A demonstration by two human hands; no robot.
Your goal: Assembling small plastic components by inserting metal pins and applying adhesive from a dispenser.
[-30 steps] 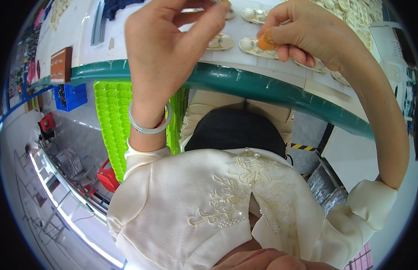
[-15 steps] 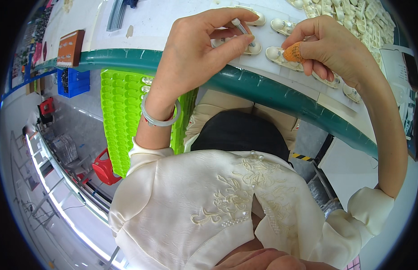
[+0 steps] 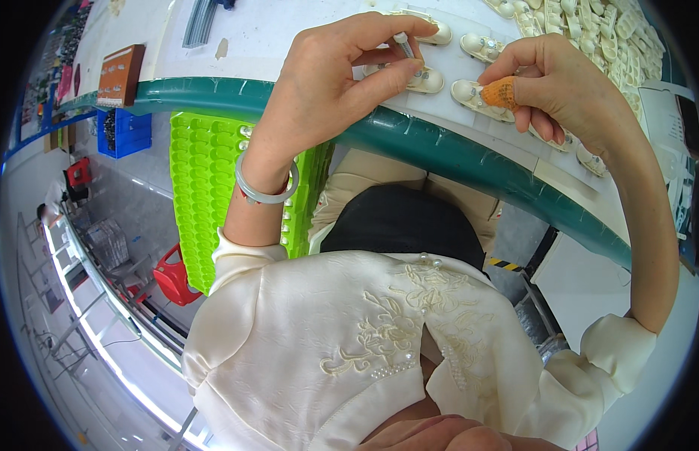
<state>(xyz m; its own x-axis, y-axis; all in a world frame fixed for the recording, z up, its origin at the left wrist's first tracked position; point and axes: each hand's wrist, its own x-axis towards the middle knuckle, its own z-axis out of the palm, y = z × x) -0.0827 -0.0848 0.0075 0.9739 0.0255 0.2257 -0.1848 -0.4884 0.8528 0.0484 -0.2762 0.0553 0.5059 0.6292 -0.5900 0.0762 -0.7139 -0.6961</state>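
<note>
Hovering over the worktop (image 3: 259, 49), the left hand (image 3: 334, 83) had a slender stick (image 3: 403, 45) with a white end tucked between curled thumb and index finger. It looked gripped to me, though the fingers covered part of it. Just under those fingertips sat the left oval piece (image 3: 432, 80), rounded pale end poking out to the right.

The right hand (image 3: 564, 90) was curled in tight, with an orange cover (image 3: 500, 92) at its bent fingertips (finger sleeve or something pinched, couldn't tell you which). Right up against that was the cream oval piece (image 3: 463, 92), on the worktop to the left of the grip. Whether it was clasped or only pressed, I can't tell.

Main thing: that piece's long axis slanted from upper left down to lower right, running in under the fingers, rounded end facing the left hand. Right hand was clearly the nearer one. The heap of cream pieces (image 3: 590, 30) lay beyond it, by the far edge.
</note>
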